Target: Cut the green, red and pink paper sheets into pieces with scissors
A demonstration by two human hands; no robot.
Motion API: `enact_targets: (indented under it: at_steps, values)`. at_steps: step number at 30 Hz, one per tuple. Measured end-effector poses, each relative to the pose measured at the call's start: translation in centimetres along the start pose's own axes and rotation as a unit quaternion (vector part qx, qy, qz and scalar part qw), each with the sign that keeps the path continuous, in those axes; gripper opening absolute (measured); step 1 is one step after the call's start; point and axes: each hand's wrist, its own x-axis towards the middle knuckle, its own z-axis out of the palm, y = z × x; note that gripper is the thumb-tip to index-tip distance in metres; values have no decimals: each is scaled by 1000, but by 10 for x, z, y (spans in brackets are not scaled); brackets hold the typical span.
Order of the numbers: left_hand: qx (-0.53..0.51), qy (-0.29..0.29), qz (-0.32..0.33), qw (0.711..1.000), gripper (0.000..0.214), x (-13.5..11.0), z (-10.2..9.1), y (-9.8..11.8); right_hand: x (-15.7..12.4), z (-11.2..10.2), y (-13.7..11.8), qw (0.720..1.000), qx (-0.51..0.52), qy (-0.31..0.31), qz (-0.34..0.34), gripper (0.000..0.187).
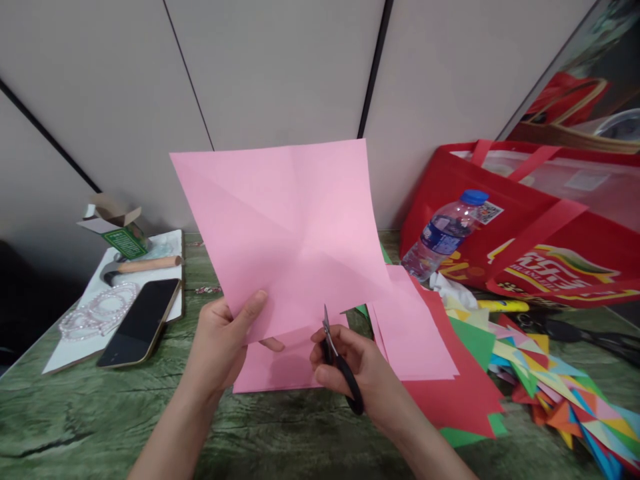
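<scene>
A large pink sheet of paper (295,227) is held up above the table, pinched at its lower left by my left hand (227,333), thumb in front and fingers behind. Fold creases cross the sheet. My right hand (355,367) grips a pair of scissors (341,367) with black handles, its blades pointing up at the sheet's lower edge. Whether the blades touch the paper I cannot tell. Below the held sheet, another piece of pink paper (280,367) lies on the table, partly hidden by the sheet and my hands.
Pink sheets (415,333) lie on red paper (450,393) at right, near colourful folded paper pieces (560,380). Behind stand a water bottle (443,233) and a red bag (550,227). To the left are a phone (140,323), beads (100,310), a wooden-handled tool (145,265) and a small box (120,233).
</scene>
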Motion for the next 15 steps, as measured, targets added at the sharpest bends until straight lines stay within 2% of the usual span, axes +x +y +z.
enact_targets:
  at_steps: [15]
  values:
    - [28, 8, 4, 1000, 16, -1, -2, -1, -1, 1, 2, 1000, -27, 6, -13, 30]
